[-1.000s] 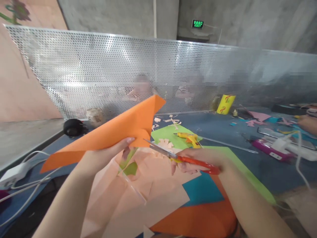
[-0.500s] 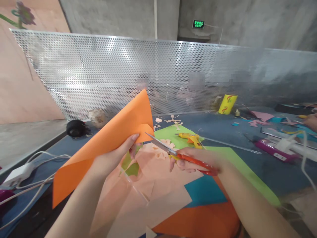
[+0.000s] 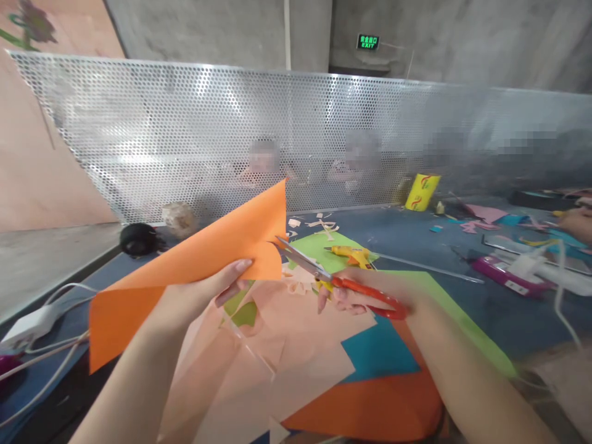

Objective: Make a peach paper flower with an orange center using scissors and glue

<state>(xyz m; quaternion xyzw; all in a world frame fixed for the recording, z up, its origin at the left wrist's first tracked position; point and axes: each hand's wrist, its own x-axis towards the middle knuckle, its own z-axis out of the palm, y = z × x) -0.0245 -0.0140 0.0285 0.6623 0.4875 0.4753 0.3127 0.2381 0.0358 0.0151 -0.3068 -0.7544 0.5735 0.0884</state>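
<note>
A large orange paper sheet (image 3: pixel 203 246) is pinched between the thumb and fingers of my left hand (image 3: pixel 222 282) near its right edge. A curved cut separates a rounded flap from the rest of the sheet there. Red-handled scissors (image 3: pixel 365 296) are gripped in my right hand (image 3: pixel 356 290), with the blades pointing up and left at the cut. Whether the blade tips still touch the paper is hard to make out. Below both hands lie peach paper sheets (image 3: pixel 305 345), a blue paper piece (image 3: pixel 382 351) and a darker orange sheet (image 3: pixel 370 407).
A yellow glue gun (image 3: pixel 349 254) lies on green paper (image 3: pixel 305 248) beyond my right hand. Behind stands a perforated metal screen (image 3: pixel 208 142). A yellow roll (image 3: pixel 422 192), a purple power strip (image 3: pixel 502 275) and white cables are around. A co-worker's hand (image 3: pixel 576 221) shows at far right.
The orange sheet has tilted lower, and its cut flap now hangs more apart. My left hand has shifted slightly left. The scissors stay near the cut.
</note>
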